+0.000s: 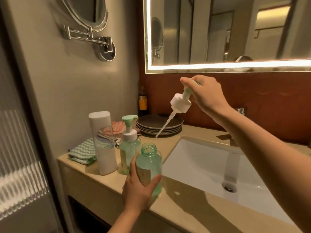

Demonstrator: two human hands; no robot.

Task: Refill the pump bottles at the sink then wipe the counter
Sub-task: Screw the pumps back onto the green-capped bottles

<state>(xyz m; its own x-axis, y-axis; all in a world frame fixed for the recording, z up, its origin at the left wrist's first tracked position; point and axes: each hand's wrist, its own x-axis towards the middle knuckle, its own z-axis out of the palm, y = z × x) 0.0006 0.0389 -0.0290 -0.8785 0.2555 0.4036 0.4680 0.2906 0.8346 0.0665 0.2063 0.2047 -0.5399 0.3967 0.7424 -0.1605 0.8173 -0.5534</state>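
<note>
My left hand grips an uncapped green pump bottle, upright at the counter's front edge left of the sink. High above the counter, my right hand holds the removed pump head by its green top; the white collar and long dip tube point down-left toward the plates. A second green pump bottle with its pump on stands behind the open one. Beside it stands a tall white refill bottle.
A white sink basin with a drain fills the right of the beige counter. Stacked dark plates sit at the back. Folded green and pink cloths lie at the left. A dark bottle stands in the corner.
</note>
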